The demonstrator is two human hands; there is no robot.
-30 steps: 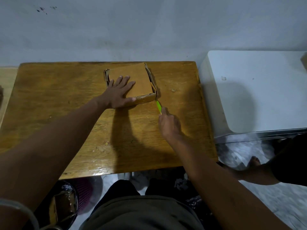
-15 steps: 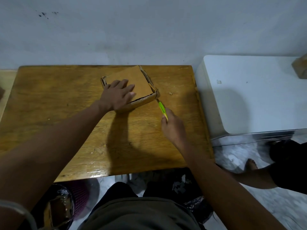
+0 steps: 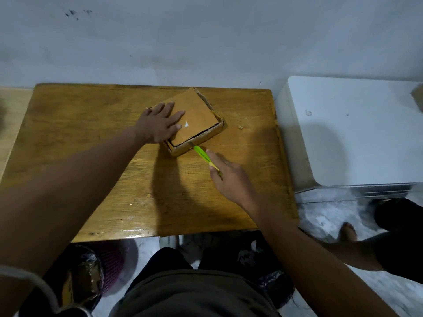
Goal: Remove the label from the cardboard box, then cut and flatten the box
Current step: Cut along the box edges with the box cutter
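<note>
A shallow brown cardboard box [image 3: 198, 115] lies turned at an angle at the far middle of the wooden table [image 3: 91, 143]. A small white scrap sits on its top panel. My left hand [image 3: 160, 123] presses flat on the box's left part with straight fingers. My right hand [image 3: 229, 179] grips a green utility knife [image 3: 202, 154]. Its blade tip is at the gap along the box's near edge.
A white appliance [image 3: 357, 131] stands right of the table. A small crumb [image 3: 240, 127] lies right of the box. Below the table's near edge are a bin with cardboard [image 3: 84, 277] and dark bags. Another person's foot and leg [image 3: 348, 232] are at the right.
The box has turned clockwise under my left hand. My right hand has brought the knife from the box's right corner to the middle of its near edge.
</note>
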